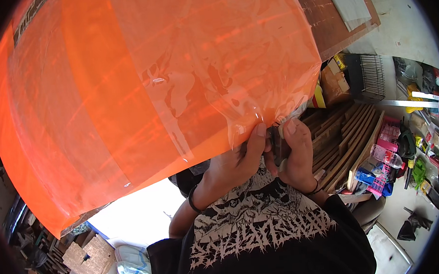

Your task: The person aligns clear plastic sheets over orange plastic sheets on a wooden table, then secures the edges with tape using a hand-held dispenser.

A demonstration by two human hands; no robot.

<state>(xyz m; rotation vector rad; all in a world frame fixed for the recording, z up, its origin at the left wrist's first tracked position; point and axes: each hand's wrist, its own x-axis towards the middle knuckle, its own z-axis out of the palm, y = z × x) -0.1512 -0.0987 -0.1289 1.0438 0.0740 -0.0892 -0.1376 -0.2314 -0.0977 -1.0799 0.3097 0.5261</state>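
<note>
A large orange sheet (92,69) with glossy, wrinkled clear plastic film (191,83) over it stretches across the upper left and middle. At its near edge, my left hand (231,166) is closed, its thumb on top of the film and the fingers mostly hidden. Close beside it, my right hand (298,157) is closed around a small dark, flat object (279,146). This object touches or nearly touches the sheet's edge; its kind cannot be made out. The film is creased and pulled around my left thumb.
Beyond the sheet, a brown board (332,14) sticks out at the upper right. To the right are stacked wooden strips (347,134), a black wire rack (371,75) and pink baskets (388,136). Wood pieces (89,260) and a wrapped white bundle (133,263) lie at the lower left.
</note>
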